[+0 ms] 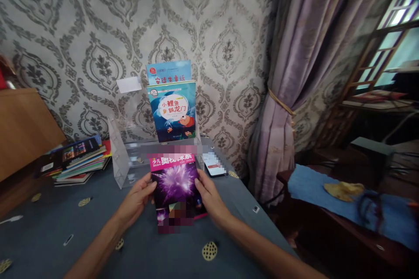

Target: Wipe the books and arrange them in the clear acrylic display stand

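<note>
Both hands grip a purple and pink book (175, 183) by its two side edges, its cover facing me. My left hand (139, 196) is closed on the left edge, thumb on the cover. My right hand (209, 194) closes on the right edge the same way. Blurred blocks hide parts of the cover. Just behind it, a clear plastic rack (118, 157) stands on the table. Upright in the rack are a blue book with fish on its cover (175, 126) and, behind that, a taller light blue book (172, 67).
A pile of books (81, 165) lies left of the rack, near a wooden cabinet (29, 126). A phone (213, 163) lies right of the rack. The table's blue-grey cloth (98, 235) has pineapple prints. A curtain (278, 96) and a bench with blue cloth (307, 183) are right.
</note>
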`<control>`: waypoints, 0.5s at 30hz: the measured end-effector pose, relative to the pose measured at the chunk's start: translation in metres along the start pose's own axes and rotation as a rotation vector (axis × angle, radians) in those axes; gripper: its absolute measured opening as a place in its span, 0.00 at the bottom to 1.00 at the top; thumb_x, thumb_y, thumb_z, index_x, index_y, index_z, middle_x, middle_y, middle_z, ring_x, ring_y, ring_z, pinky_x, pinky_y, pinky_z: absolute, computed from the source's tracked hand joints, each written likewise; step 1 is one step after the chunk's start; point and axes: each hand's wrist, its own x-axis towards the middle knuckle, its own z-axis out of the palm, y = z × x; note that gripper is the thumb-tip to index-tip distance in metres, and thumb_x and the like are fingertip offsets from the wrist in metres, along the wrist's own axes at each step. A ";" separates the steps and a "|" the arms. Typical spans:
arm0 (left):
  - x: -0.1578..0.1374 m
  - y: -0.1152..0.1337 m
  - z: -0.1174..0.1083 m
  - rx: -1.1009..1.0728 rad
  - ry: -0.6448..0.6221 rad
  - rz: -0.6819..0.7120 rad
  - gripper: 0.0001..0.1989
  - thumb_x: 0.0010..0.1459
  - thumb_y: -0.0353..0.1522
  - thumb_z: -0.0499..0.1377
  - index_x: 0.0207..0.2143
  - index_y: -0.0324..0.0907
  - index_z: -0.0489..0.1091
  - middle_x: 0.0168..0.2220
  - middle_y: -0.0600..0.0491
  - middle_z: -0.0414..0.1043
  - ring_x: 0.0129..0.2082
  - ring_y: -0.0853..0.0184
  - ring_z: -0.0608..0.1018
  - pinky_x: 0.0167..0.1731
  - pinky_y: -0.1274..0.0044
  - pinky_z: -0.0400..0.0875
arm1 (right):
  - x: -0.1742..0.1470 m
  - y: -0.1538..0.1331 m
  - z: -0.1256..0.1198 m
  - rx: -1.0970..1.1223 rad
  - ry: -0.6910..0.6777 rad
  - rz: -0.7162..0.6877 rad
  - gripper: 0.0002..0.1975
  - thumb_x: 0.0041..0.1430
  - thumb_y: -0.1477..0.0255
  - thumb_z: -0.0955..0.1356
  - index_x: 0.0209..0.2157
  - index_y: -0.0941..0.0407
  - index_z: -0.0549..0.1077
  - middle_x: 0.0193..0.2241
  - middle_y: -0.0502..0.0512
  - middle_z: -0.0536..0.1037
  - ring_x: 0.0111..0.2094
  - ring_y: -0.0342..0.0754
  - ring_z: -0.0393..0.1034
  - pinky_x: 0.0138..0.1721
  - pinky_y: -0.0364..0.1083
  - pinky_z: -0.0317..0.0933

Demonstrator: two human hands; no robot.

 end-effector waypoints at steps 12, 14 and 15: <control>0.007 -0.006 -0.008 0.124 0.025 -0.008 0.26 0.47 0.42 0.70 0.46 0.39 0.73 0.30 0.55 0.70 0.26 0.71 0.68 0.25 0.80 0.63 | 0.008 0.014 -0.010 -0.190 -0.027 -0.102 0.22 0.63 0.57 0.64 0.52 0.54 0.74 0.49 0.60 0.79 0.50 0.57 0.73 0.54 0.54 0.65; 0.008 -0.006 -0.007 0.140 0.034 -0.006 0.24 0.47 0.39 0.68 0.46 0.39 0.73 0.29 0.56 0.69 0.26 0.71 0.67 0.24 0.80 0.61 | 0.010 0.014 -0.012 -0.202 -0.056 -0.119 0.21 0.63 0.57 0.64 0.49 0.54 0.75 0.47 0.59 0.80 0.47 0.56 0.74 0.52 0.53 0.66; 0.009 -0.007 -0.006 0.142 0.041 -0.005 0.23 0.47 0.38 0.67 0.45 0.39 0.73 0.28 0.56 0.69 0.25 0.72 0.67 0.24 0.80 0.61 | 0.011 0.014 -0.013 -0.207 -0.065 -0.125 0.21 0.63 0.56 0.64 0.49 0.54 0.75 0.46 0.59 0.80 0.47 0.56 0.74 0.51 0.52 0.67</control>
